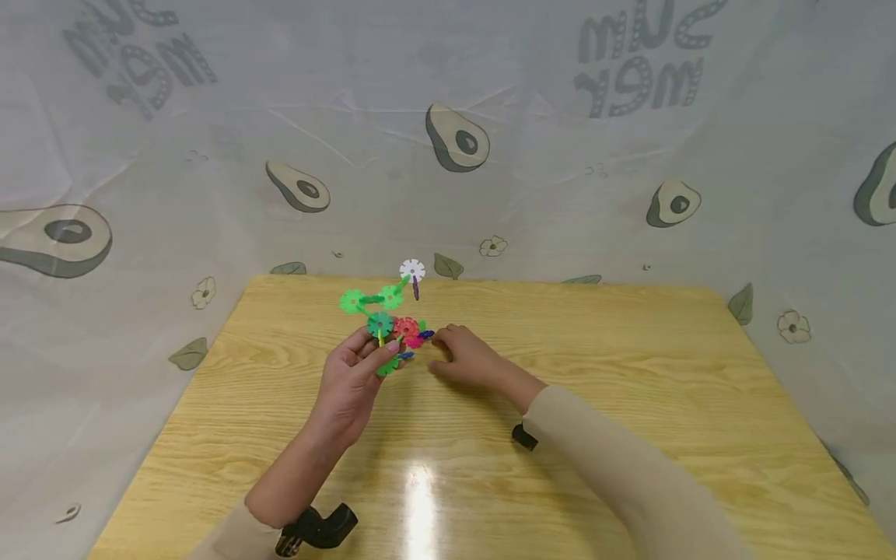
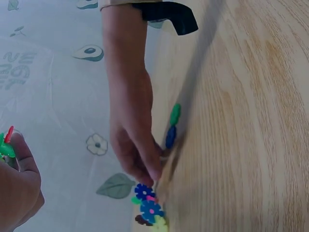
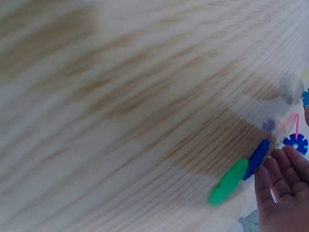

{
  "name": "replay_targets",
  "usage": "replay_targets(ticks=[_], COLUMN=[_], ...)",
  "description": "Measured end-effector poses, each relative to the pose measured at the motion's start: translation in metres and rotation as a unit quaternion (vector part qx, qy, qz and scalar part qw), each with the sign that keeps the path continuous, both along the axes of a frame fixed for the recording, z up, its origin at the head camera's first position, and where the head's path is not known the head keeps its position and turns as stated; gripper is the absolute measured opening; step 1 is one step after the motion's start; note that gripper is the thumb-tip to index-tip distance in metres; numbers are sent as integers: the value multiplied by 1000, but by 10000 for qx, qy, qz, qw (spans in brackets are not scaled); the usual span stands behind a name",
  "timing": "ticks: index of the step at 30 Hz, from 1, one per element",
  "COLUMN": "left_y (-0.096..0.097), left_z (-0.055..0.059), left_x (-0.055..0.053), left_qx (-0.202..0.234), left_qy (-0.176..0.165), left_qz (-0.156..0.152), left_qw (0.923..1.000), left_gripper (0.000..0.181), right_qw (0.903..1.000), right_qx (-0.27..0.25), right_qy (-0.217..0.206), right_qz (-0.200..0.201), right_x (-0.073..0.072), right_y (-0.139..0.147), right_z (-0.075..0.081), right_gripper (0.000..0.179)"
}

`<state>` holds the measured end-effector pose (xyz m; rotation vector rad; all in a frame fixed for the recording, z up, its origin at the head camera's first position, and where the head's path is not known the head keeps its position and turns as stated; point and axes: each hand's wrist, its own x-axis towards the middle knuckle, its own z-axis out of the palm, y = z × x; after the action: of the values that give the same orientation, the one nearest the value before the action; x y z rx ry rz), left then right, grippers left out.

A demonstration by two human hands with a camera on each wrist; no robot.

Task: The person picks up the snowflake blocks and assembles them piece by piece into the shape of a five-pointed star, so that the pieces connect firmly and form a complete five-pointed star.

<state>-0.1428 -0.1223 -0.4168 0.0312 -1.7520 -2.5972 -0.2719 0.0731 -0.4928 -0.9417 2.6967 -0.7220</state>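
Note:
My left hand grips a linked build of notched plastic flower discs, its thumb pressed near the red disc and a teal disc. Bright green discs and a white disc branch off at the upper end. My right hand is at the build's right side, fingers bent and thumb apart, with its fingertips beside a blue disc. Whether they touch it is unclear. In the right wrist view, a green disc and a blue disc appear edge-on beside the fingers.
A wood-grain table lies beneath both hands. Behind and at the sides hangs a pale sheet printed with avocados and leaves. Black wrist mounts are on both forearms.

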Motion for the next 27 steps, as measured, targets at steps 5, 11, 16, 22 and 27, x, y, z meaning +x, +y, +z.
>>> replay_targets(ticks=[5,11,16,22,27], left_y=[0,2,5,5,2], left_z=[1,0,-3,-5,-4], left_x=[-2,-2,-3,-4,-6], left_qx=[33,84,99,123,130], left_qy=[3,11,41,120,41], left_qz=[-27,-68,-78,-73,-1], left_qw=[10000,9999,9999,9998,9999], left_gripper=[39,41,43,40,41], right_qw=[9996,9979,9950,9936,9915], right_qx=[-67,110,138,-67,-819], right_qy=[61,316,428,596,93], right_qz=[-258,-561,-887,-955,-1010], right_x=[-8,-21,-29,-31,-26], right_y=[-16,-35,-48,-54,-46], right_z=[3,3,-5,-10,-10], right_gripper=[45,45,45,32,28])
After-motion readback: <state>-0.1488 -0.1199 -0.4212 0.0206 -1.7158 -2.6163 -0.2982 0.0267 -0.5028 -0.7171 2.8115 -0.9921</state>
